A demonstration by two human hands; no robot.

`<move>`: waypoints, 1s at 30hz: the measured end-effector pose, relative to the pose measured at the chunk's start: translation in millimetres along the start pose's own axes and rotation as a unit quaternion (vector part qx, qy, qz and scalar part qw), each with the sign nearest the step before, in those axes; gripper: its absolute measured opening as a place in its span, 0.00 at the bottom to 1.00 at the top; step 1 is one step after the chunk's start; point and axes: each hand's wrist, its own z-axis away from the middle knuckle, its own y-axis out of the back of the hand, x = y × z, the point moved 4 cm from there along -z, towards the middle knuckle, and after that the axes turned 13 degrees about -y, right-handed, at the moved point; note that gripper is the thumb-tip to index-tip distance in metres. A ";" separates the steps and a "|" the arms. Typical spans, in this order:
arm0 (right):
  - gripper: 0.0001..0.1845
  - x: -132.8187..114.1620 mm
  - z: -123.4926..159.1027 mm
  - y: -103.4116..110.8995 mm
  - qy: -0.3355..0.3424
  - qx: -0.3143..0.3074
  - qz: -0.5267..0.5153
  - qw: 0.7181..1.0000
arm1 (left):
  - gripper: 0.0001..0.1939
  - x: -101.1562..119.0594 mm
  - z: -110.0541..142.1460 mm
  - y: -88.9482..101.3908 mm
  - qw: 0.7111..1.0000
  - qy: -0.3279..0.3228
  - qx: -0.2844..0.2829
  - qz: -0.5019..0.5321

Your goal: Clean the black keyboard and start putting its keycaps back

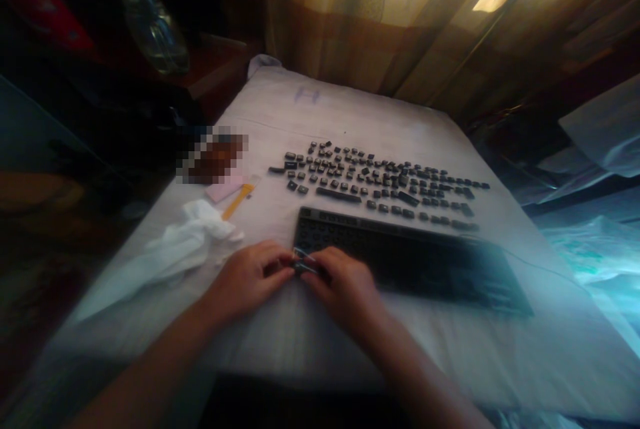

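A black keyboard frame (415, 256) with its keycaps removed lies on a white cloth-covered table (350, 122). Behind it, several loose black keycaps (380, 179) are laid out in rows. My left hand (247, 279) and my right hand (340, 286) meet at the keyboard's near left corner. Both have their fingers curled and pinched on a small dark item (303, 262) between them, too small and dim to name. A crumpled white cloth (185, 246) lies just left of my left hand.
A yellow flat tool (237, 201) and a pink pad (225, 188) lie left of the keycaps, beside a blurred-out patch. A brown curtain (400, 29) hangs behind the table. Dark clutter stands at the left, pale plastic sheeting (595, 242) at the right.
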 end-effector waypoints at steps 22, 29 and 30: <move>0.08 28.4 34.4 15.5 0.024 0.063 0.067 0.995 | 0.09 5.3 16.3 -4.3 0.996 -0.007 0.081 -0.021; 0.11 29.7 57.5 -0.5 0.145 0.069 0.156 0.975 | 0.18 -5.4 17.5 -0.9 0.966 0.107 0.127 0.197; 0.10 32.6 60.0 -0.1 0.152 0.066 0.165 0.972 | 0.20 -6.0 17.0 -0.7 0.956 0.122 0.124 0.235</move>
